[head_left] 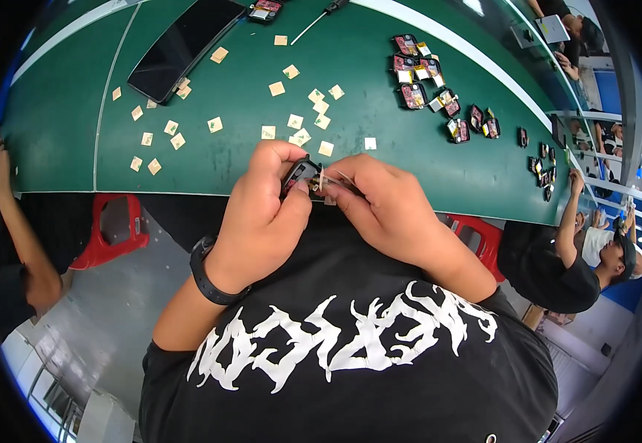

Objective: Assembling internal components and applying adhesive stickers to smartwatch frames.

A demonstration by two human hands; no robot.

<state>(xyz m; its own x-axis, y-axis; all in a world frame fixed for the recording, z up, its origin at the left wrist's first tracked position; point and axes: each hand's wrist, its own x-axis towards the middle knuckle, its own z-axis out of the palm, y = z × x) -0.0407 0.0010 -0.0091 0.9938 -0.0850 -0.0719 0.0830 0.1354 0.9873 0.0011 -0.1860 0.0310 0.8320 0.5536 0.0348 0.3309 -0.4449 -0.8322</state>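
Observation:
My left hand (pixel 265 203) is closed on a small black plastic housing (pixel 300 176), thumb across its open face. Inside the housing, dark and reddish parts show. My right hand (pixel 383 203) pinches at the housing's right side, close to my left thumb tip. Between its thumb and forefinger there is something thin, partly dark, with a pale edge; the fingers hide most of it. Both hands are at the table's near edge. Just beyond them lie several small cream-coloured square pads (pixel 301 136).
The green table (pixel 380 88) also bears a black phone-like slab (pixel 184 52), a screwdriver (pixel 321 21) and another black housing (pixel 265 9). Several black housings with red boards (pixel 412 96) are grouped at right. Red stools (pixel 110 230) stand below the edge; other people sit left and right.

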